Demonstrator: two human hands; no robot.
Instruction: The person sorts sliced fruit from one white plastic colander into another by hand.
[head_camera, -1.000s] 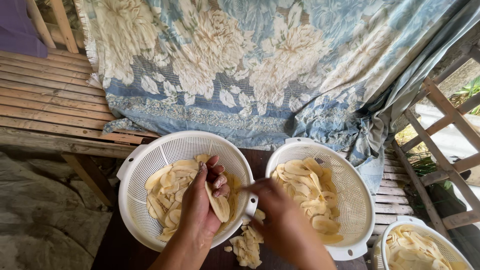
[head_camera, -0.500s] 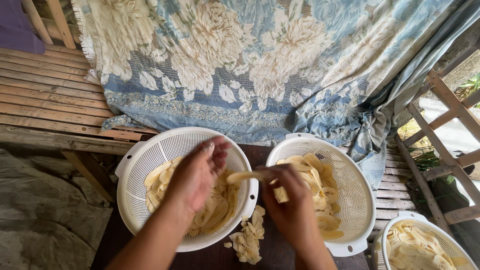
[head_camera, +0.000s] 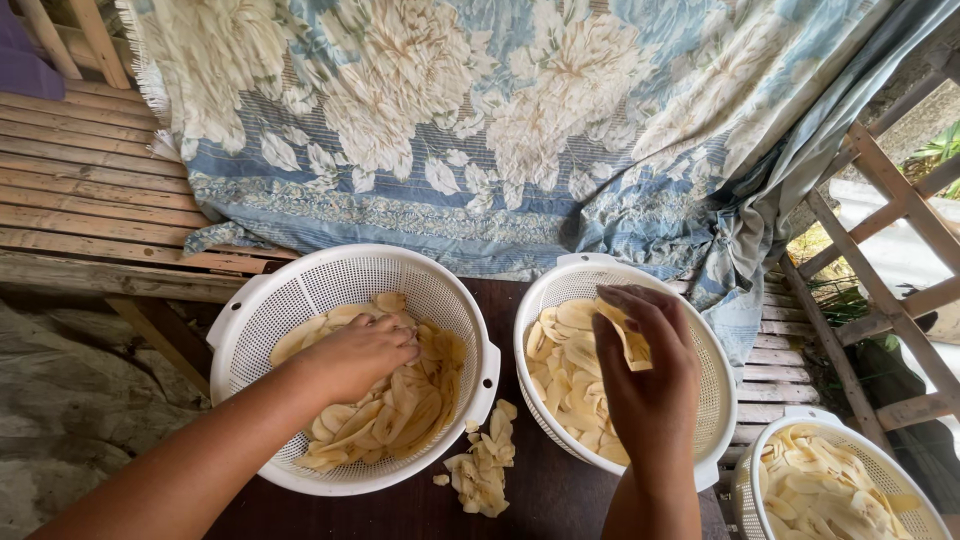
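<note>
Two white perforated baskets sit side by side on a dark table. The left basket (head_camera: 290, 290) holds pale yellow fruit slices (head_camera: 410, 410), and my left hand (head_camera: 355, 355) reaches down into them, fingers curled on the pile. My right hand (head_camera: 650, 365) hovers over the right basket (head_camera: 715, 395), pinching a pale slice (head_camera: 625, 335) between thumb and fingers above the slices (head_camera: 565, 370) lying inside. A small heap of loose slices (head_camera: 485, 460) lies on the table between the two baskets.
A third white basket (head_camera: 840, 485) with more slices stands at the lower right. A blue floral cloth (head_camera: 500, 130) drapes over a wooden slat bench (head_camera: 90, 200) behind. A wooden frame (head_camera: 890, 250) leans at the right.
My hands have parted: the left one dropped into the left basket's slices, and the right one carried a slice to the right, over the right basket.
</note>
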